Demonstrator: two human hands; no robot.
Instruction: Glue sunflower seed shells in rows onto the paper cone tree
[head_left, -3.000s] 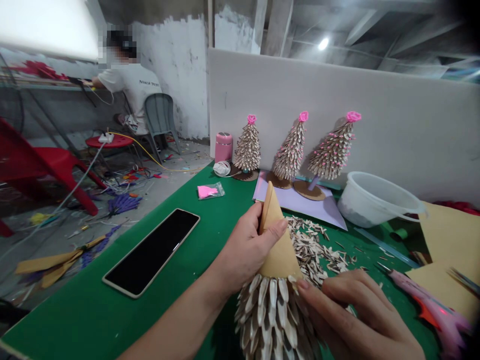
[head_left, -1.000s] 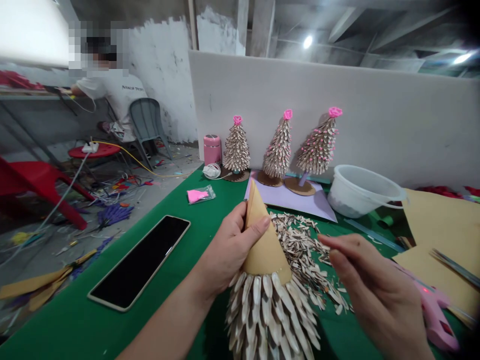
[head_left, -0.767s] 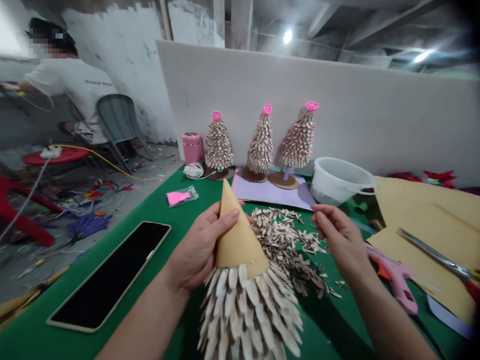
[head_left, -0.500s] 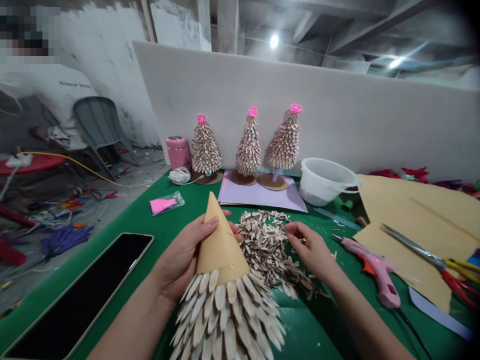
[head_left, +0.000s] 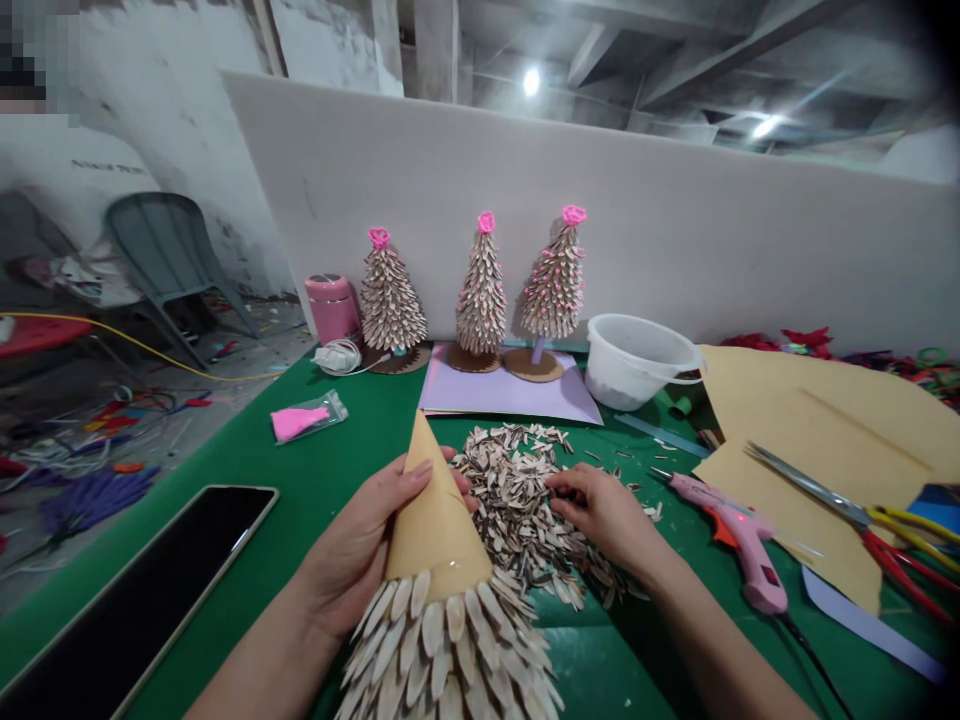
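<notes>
My left hand [head_left: 386, 515] is wrapped round the bare upper part of a tan paper cone [head_left: 439, 530], thumb on the near side. Overlapping rows of sunflower seed shells [head_left: 454, 650] cover the cone's lower part, and a glossy clear patch shows just above the top row. My right hand [head_left: 600, 505] is at the right side of a loose pile of sunflower seed shells [head_left: 517, 490]. Its thumb and fingers are bent together in a pinch; whatever is between the fingertips is too small to make out.
Right of the pile lie a pink glue gun [head_left: 739, 540], scissors [head_left: 847, 510] and tan paper [head_left: 810, 400]. Behind stand a white bucket [head_left: 637, 360] and three shell-covered trees, one being the middle tree [head_left: 481, 300]. A phone [head_left: 150, 600] and pink packet [head_left: 307, 417] lie left.
My right hand has shifted left and slightly down over the pile, its fingers drawing closer together. The cone sits slightly lower in view, still in my left hand. The whole view has turned slightly right.
</notes>
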